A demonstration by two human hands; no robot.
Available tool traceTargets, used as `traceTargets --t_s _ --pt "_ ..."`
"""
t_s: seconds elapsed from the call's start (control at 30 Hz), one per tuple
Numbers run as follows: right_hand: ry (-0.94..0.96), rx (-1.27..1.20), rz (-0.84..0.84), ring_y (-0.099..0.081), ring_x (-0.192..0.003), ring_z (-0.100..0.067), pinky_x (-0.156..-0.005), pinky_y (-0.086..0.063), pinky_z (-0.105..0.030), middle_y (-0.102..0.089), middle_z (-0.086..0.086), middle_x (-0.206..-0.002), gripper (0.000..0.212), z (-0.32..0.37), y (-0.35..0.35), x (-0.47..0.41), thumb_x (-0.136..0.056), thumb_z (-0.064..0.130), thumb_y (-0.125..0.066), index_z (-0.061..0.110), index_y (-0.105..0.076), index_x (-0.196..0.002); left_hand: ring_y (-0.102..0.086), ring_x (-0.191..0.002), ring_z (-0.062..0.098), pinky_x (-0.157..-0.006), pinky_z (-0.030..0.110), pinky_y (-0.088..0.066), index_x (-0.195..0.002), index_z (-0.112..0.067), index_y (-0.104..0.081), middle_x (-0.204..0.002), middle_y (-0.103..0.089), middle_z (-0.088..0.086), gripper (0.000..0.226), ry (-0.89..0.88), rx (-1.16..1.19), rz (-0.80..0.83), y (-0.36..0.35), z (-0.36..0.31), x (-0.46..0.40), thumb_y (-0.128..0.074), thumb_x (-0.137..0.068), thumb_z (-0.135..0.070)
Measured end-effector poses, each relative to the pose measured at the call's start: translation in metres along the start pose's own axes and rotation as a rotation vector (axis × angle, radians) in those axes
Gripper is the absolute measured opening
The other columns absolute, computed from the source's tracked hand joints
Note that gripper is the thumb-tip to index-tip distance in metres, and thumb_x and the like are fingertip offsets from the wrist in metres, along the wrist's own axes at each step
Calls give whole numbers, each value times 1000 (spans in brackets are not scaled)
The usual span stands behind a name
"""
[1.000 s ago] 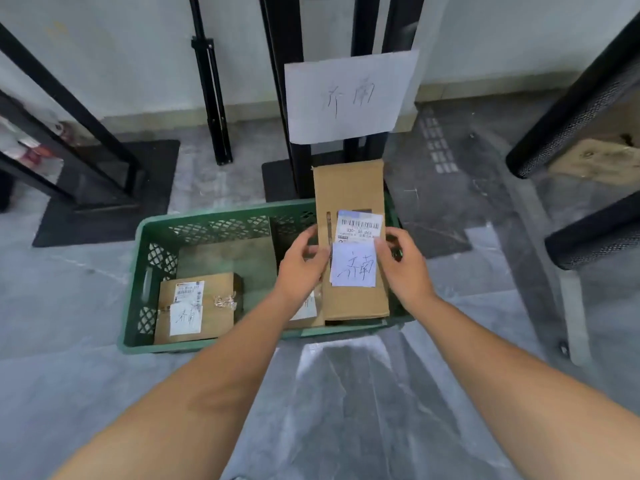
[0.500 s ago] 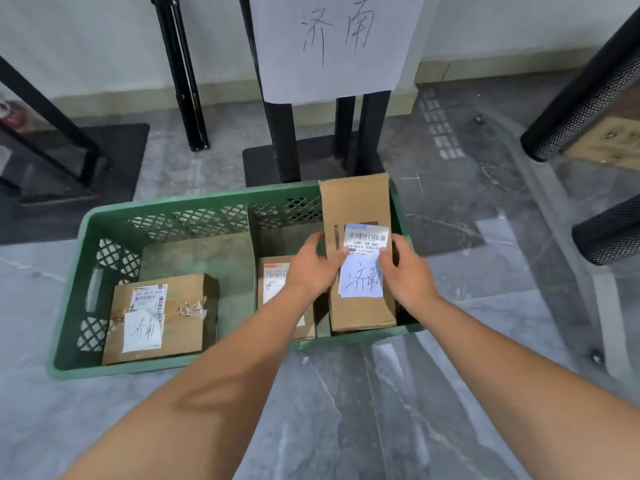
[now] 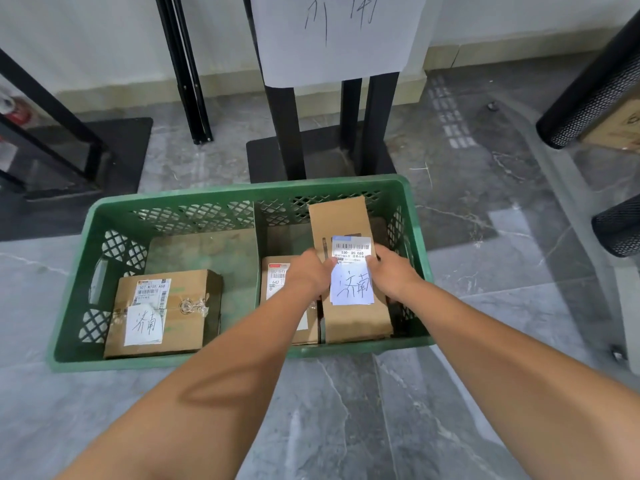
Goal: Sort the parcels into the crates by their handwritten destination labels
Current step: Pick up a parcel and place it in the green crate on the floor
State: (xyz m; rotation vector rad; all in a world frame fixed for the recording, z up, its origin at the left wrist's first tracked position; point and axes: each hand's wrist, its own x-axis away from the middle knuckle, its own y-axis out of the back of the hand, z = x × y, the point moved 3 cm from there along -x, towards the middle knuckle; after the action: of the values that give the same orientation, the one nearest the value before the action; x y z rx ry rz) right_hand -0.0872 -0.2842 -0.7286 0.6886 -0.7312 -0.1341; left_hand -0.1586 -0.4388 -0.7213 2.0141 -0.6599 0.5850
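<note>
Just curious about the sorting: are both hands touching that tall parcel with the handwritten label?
Touching. The head view shows the left hand and right hand gripping the tall parcel by its side edges.

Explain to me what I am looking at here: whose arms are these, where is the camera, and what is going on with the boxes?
There is no machine here. A person wears one camera on the head, looking forward and down, so the two bare arms are their own.

On the grey stone floor stands a green crate with latticed walls and a divider across the middle. Behind it, a paper sign with handwritten characters hangs on a black stand.

Both hands grip a long cardboard parcel by its sides, the left hand and the right hand, with it partly down in the crate's right compartment. The handwritten label on it seems to match the sign.

Two other parcels already lie inside: a taped box in the left compartment and a smaller box beside the held one, half hidden by the left arm.
</note>
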Motion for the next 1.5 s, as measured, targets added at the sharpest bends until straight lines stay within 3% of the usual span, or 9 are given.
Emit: traceTargets --t_s 0.13,0.3,0.4,0.5,0.63,0.97,1.17,1.37,1.5 --pt "-30 -59 -2 -59 -99 -25 -60 -47 -29 -66 -4 -129 39 -6 -6 0 -107 35 -32 31 -48 -142 -63 -103 35 -78 37 -47 -137 -11 -51 -131 -53 18 47 -54 -154 -116 -6 -3 0 -54 -101 -41" --pt "4 -107 97 -66 -96 -19 -55 -54 -30 -67 3 -123 48 -5 -10 1 -97 29 -60 35 -44 -141 -62 -109 31 -75 34 -48 -140 -6 -44 -128 -61 16 62 -64 -254 7 -6 5 -10 -68 -93 -40" --pt "26 -131 126 -65 -107 -21 -76 -60 -38 -65 5 -128 60 -8 -14 0 -91 23 -68 33 -41 -144 -59 -119 32 -86 36 -52 -156 -4 -20 -136 -57 16 91 -65 -251 38 -10 8 -10 -74 -89 -36" --pt "31 -167 137 -60 -119 -21 -95 -52 -38 -62 4 -136 64 -13 -15 -2 -91 20 -70 31 -40 -147 -59 -120 32 -93 39 -50 -151 -7 -29 -135 -57 15 84 -89 -211 5 -14 10 -12 -76 -87 -33" --pt "11 -177 117 -58 -123 -23 -81 -49 -30 -59 3 -140 67 -18 -17 -3 -92 21 -71 29 -38 -150 -60 -117 31 -91 38 -50 -141 -13 -42 -129 -62 12 71 -105 -186 -28 -15 15 -11 -78 -85 -36" --pt "-109 -120 -2 -63 -116 -27 -89 -47 -33 -64 -5 -133 53 -20 -25 11 -93 32 -70 20 -50 -140 -60 -118 34 -84 40 -50 -154 -12 -23 -132 -59 15 86 -93 -315 -94 -19 17 1 -69 -90 -46" --pt "-88 -25 6 -66 -103 -26 -84 -54 -36 -68 -6 -122 46 -18 -22 24 -95 50 -58 20 -57 -131 -58 -117 34 -93 44 -51 -146 -14 -36 -130 -59 15 68 -154 -256 -69 -15 20 11 -61 -94 -49" --pt "-54 133 -62 -46 -136 -34 -105 -42 -43 -49 -14 -149 71 23 33 79 -100 50 -50 14 -26 -156 -36 -141 36 -104 47 -44 -160 -16 -8 -158 -30 15 76 -140 -361 -147 34 -18 75 -37 -102 -55" --pt "11 122 -148 -39 -142 -32 -110 -40 -46 -38 -12 -157 76 74 101 138 -100 50 -49 16 -17 -159 -1 -154 34 -119 60 -22 -161 -28 2 -169 -3 5 76 -166 -362 -184 94 -73 143 -29 -101 -62"
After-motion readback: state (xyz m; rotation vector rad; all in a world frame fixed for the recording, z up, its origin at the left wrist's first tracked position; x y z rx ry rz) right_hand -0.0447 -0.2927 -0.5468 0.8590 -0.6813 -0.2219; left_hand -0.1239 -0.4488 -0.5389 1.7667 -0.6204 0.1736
